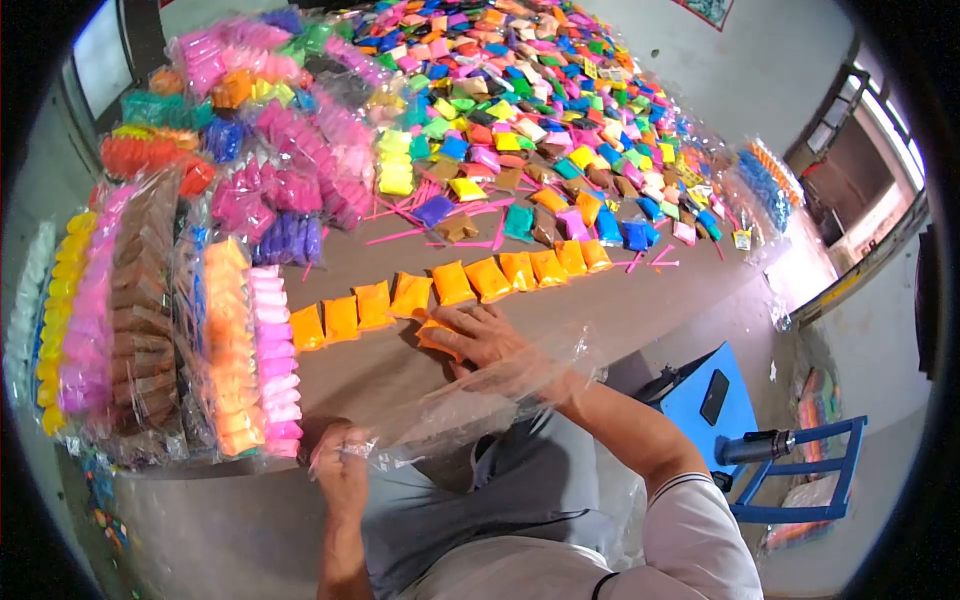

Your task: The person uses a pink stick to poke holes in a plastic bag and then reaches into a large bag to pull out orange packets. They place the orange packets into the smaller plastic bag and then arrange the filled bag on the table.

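Observation:
On the brown table (pixel 620 310) lies a curved row of orange packets (pixel 452 284). Just below the row, my right hand (pixel 487 340) has its fingers over a single orange packet (pixel 440 338) and closes on it. A long clear plastic bag (pixel 450 410) stretches from beneath my right wrist to my left hand (pixel 342 455). The fingers of my left hand are closed on the bag's end, at the table's front edge. Pink packets in a bagged stack (pixel 277 360) stand just left of the row.
A large heap of coloured packets (pixel 520 100) covers the back. Filled bags (pixel 145 320) line the left side. Pink sticks (pixel 400 236) lie behind the orange row. At the right, a blue stool (pixel 700 390) holds a phone (pixel 714 396) and a flask (pixel 757 446).

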A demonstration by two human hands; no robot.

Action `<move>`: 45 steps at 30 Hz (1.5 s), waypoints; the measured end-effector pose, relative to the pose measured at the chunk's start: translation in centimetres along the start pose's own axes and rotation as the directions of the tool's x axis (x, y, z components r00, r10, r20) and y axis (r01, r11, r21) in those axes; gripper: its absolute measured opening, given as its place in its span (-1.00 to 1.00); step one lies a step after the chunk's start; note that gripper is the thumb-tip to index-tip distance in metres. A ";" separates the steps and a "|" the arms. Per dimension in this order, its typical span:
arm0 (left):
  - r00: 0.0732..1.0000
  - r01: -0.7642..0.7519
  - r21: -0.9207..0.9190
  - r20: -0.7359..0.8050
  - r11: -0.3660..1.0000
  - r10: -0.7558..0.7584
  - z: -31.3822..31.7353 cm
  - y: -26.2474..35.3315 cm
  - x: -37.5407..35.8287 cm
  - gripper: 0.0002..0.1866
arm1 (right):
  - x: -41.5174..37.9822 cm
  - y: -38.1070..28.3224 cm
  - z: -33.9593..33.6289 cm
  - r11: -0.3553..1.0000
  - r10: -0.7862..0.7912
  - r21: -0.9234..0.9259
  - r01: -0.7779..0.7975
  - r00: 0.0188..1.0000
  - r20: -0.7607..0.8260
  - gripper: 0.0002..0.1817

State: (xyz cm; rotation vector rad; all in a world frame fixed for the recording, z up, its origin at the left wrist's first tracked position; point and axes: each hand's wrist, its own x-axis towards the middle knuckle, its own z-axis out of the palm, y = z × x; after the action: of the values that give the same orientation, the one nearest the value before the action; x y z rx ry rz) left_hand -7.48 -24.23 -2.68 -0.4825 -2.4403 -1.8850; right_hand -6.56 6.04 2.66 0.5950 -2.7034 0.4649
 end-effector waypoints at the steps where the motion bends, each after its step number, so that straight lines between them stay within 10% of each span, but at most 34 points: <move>1: 1.000 0.011 -0.026 -0.011 1.000 -0.011 0.1 0.2 0.0 -0.85 | -0.1 0.0 0.1 1.000 0.000 0.000 0.000 1.000 0.001 -0.41; 7: 0.999 0.048 0.015 -0.013 0.999 -0.048 0.3 1.4 0.1 -0.81 | -0.8 -0.8 -1.1 0.992 -0.096 -0.070 0.101 0.993 0.064 -0.44; 10: 1.000 0.022 0.017 0.007 1.000 -0.022 -0.1 1.4 0.4 -0.80 | -1.6 -1.8 -1.0 0.979 0.156 0.109 -0.173 0.976 0.152 -0.44; 19: 0.991 -0.088 0.155 -0.091 0.984 0.102 0.5 3.3 1.3 -0.74 | -2.8 0.2 -0.7 0.933 0.360 0.061 -0.355 0.915 -0.183 -0.65; 21: 0.991 -0.039 0.046 -0.126 0.998 0.045 0.8 3.5 1.5 -0.71 | -3.8 -0.5 -2.6 0.380 0.914 0.491 -0.784 0.400 -0.068 -0.61; 22: 0.992 -0.032 0.048 -0.123 0.998 0.038 0.7 3.4 1.3 -0.71 | -6.5 1.7 -2.2 0.245 0.918 0.806 -0.539 0.396 -0.015 -0.55; 25: 0.973 0.231 -0.031 0.007 0.972 -0.231 0.7 2.4 1.7 -0.68 | -9.2 -1.9 -9.5 0.063 0.876 0.840 -0.538 0.433 0.211 -0.55; 27: 0.999 -0.040 0.246 0.027 0.969 0.034 1.7 0.5 1.9 -0.68 | -9.5 -4.3 -11.2 0.010 0.846 0.849 -0.528 0.457 0.275 -0.56; 29: 0.997 -0.050 0.225 0.060 0.973 0.038 2.7 3.3 2.0 -0.68 | -8.2 -6.6 -11.3 0.336 0.671 0.832 -0.441 0.732 0.116 -0.58; 33: 0.992 0.002 0.128 0.127 0.992 -0.018 3.6 4.5 2.2 -0.67 | -3.8 -8.7 -9.9 0.435 0.656 0.691 -0.577 0.729 0.196 -0.58; 35: 0.989 0.016 0.105 0.146 0.994 -0.032 3.8 5.2 2.1 -0.67 | -1.6 -8.9 -8.6 0.675 0.663 0.319 -0.665 0.737 0.133 -0.61; 45: 0.990 0.022 0.122 0.132 0.992 -0.039 5.5 5.3 2.5 -0.58 | 1.0 -7.5 -3.7 0.791 0.519 0.225 -0.568 0.819 0.245 -0.60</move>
State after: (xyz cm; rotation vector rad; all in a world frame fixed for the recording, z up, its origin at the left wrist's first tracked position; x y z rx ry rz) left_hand -7.57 -17.21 1.34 -0.5877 -2.6415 -1.7567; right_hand -3.05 0.65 8.15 -0.1213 -2.9750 1.0141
